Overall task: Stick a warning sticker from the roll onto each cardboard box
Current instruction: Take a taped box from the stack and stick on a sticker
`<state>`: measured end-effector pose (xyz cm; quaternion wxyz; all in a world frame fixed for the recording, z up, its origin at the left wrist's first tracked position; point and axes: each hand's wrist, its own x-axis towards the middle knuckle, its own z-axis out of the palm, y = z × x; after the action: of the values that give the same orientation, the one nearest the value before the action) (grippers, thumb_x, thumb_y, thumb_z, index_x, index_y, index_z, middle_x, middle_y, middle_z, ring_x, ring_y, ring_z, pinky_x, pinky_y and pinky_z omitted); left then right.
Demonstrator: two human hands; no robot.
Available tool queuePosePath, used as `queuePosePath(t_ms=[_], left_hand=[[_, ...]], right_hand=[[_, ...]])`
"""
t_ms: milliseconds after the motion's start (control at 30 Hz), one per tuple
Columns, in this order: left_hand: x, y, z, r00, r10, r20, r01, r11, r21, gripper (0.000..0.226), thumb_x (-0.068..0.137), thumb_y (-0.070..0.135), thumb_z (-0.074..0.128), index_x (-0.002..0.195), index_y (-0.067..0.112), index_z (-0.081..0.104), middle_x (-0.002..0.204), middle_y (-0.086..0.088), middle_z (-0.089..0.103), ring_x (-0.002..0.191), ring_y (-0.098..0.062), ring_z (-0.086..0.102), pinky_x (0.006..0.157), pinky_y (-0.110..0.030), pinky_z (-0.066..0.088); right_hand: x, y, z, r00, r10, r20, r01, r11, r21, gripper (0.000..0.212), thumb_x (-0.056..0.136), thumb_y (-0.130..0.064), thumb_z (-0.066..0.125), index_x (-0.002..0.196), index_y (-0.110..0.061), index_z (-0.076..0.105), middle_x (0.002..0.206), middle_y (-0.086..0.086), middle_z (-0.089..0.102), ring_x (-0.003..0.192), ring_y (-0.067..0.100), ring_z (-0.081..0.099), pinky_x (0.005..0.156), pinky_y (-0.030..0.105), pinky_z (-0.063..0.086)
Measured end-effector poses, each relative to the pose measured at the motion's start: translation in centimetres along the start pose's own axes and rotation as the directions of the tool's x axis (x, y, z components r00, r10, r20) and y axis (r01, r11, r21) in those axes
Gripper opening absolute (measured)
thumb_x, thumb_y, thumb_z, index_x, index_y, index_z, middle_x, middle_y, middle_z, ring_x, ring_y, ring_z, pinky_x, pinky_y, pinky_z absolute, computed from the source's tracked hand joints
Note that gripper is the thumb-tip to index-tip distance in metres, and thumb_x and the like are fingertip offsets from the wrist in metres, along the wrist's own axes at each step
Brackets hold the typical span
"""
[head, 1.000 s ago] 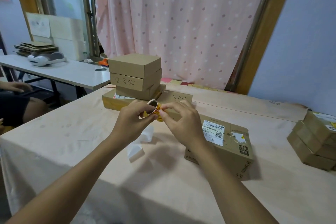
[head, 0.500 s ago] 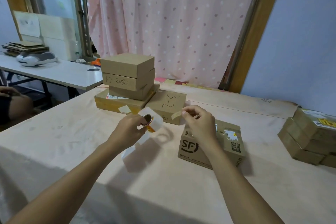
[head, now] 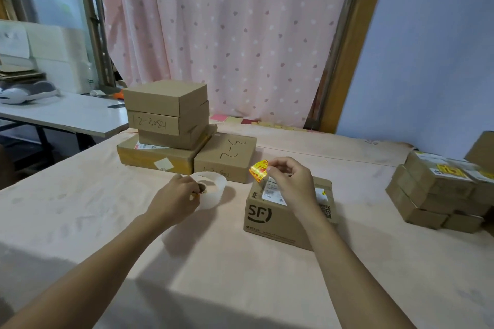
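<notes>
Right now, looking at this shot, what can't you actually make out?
Head view:
- SF box top label: mostly covered by the right grip.
- Sticker print: too small, blurred.
- Roll core: partly behind the left grip.
- Right-hand box stack: cut off by the frame edge.

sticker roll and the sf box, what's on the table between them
Nothing: in the head view only bare tablecloth lies between the sticker roll and the SF box.

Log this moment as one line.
left grip holds sticker roll | right grip pinches sticker above SF box | sticker not yet stuck
</notes>
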<state>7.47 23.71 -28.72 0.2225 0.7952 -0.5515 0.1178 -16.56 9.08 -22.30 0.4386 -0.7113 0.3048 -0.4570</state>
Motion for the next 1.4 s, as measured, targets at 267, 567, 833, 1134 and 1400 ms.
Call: queuePosePath(t_ms=[267,567,833,1134,1400], left_hand=[[1.1,3.3,0.6,0.994,0.037,-0.099,-0.049,0.991,-0.127,0.022,0.091,0.02,0.071,0.112,0.018,0.074,0.117,0.004,0.069,0.103,-0.014,0.054,0.076,-0.024,0.041],[3.0,14.3,-1.4,0.969,0.143,-0.2,-0.23,0.817,-0.528,0.015,0.096,0.018,0.063,0.107,0.017,0.074,0.092,0.01,0.068,0.083,-0.003,0.06,0.068,-0.021,0.046],[3.5,19.4,0.6,0.876,0.469,-0.116,-0.477,0.8,-0.365,0.044,0.095,0.049,0.047,0.121,0.023,0.071,0.12,0.008,0.069,0.113,-0.012,0.056,0.093,-0.032,0.044],[2.7,20.4,1.7,0.827,0.563,-0.018,-0.545,0.792,-0.276,0.036,0.096,0.041,0.059,0.125,0.022,0.068,0.123,0.007,0.068,0.114,-0.016,0.055,0.089,-0.032,0.048],[2.3,20.0,1.7,0.841,0.536,0.075,-0.497,0.82,-0.285,0.049,0.095,0.05,0.049,0.131,0.021,0.064,0.134,0.006,0.062,0.123,-0.015,0.05,0.097,-0.033,0.045]], right_hand=[[0.0,0.2,-3.4,0.998,0.065,0.027,-0.064,0.997,-0.033,0.018,0.088,-0.008,0.07,0.09,-0.025,0.075,0.095,-0.004,0.075,0.092,0.007,0.068,0.076,0.02,0.054],[-0.3,1.2,-7.8,0.991,0.125,0.049,-0.122,0.99,-0.066,0.018,0.089,-0.007,0.068,0.09,-0.02,0.08,0.094,-0.006,0.077,0.09,0.007,0.069,0.079,0.023,0.054],[-0.6,2.7,-12.0,0.986,0.167,0.015,-0.163,0.975,-0.151,0.019,0.089,-0.006,0.068,0.087,-0.021,0.079,0.091,-0.005,0.076,0.082,0.005,0.071,0.073,0.018,0.054],[-0.8,4.1,-12.8,0.995,0.065,0.072,-0.023,0.88,-0.475,0.023,0.089,-0.017,0.07,0.108,-0.03,0.068,0.103,-0.006,0.068,0.095,0.006,0.061,0.079,0.025,0.052],[-1.1,5.0,-12.7,0.997,0.022,0.08,0.04,0.718,-0.695,0.025,0.096,-0.033,0.061,0.12,-0.029,0.07,0.124,-0.007,0.056,0.12,0.012,0.046,0.089,0.029,0.043]])
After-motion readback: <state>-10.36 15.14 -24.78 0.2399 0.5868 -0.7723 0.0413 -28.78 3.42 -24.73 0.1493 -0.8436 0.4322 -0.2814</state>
